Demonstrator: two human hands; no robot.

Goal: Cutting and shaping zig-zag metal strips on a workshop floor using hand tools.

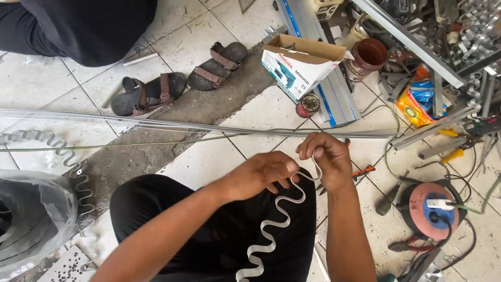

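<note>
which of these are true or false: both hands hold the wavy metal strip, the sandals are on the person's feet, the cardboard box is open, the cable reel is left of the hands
1. Both hands, left hand and right hand, hold the wavy metal strip: true.
2. The sandals are on the person's feet: false, they lie unworn on the floor.
3. The cardboard box is open: true.
4. The cable reel is left of the hands: false, it lies to their right.

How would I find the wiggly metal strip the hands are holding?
Look at the black lap at the bottom middle. Above it, the left hand and right hand pinch the top of a silver strip. It snakes down in wide flat waves, unlike the straight rods across the floor.
</note>
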